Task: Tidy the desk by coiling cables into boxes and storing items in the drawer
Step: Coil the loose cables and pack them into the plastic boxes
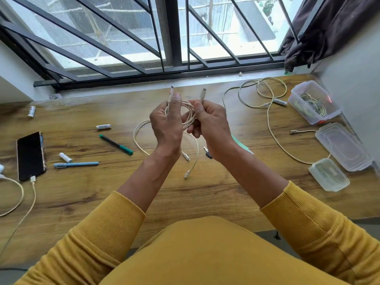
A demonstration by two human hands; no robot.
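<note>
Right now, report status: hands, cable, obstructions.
Left hand and right hand both grip the coiled white cable above the desk. Both connectors stick up. Open box already holds cable. Nothing blocking.

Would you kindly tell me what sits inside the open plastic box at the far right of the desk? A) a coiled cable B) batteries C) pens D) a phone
A: the open plastic box holds a coiled cable, while the batteries, pens and phone lie loose on the desk.
</note>
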